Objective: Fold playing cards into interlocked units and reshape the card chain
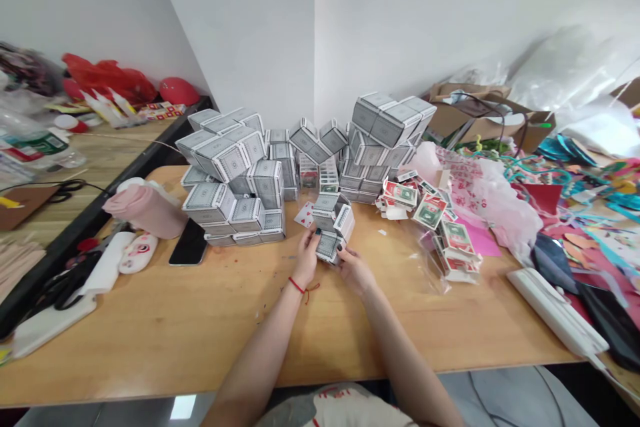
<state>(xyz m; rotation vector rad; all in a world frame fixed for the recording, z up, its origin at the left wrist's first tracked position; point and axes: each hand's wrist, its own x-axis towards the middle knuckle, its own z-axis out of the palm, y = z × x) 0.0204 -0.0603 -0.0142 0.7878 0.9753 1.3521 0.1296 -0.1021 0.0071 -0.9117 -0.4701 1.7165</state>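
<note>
At the middle of the table, a small structure of folded playing cards (327, 245), with grey patterned backs, is between my two hands. My left hand (306, 259), a red string around its wrist, grips the structure's left side, thumb on top. From the right, my right hand (356, 271) pinches the near right corner. The fingers underneath are hidden. An upright ring of folded cards rises at the structure's far side. Just left of it lies a loose heart card (305, 215), face up. Behind stands a stack of card boxes with faces showing (328, 175).
Tall stacks of folded card blocks stand at left (223, 153) and right (385, 127). Torn card packets (430, 210) lie on the right, near a pink plastic bag (480, 193). A phone (189, 243), a pink roll (147, 209) and a white power strip (557, 310) flank the work area.
</note>
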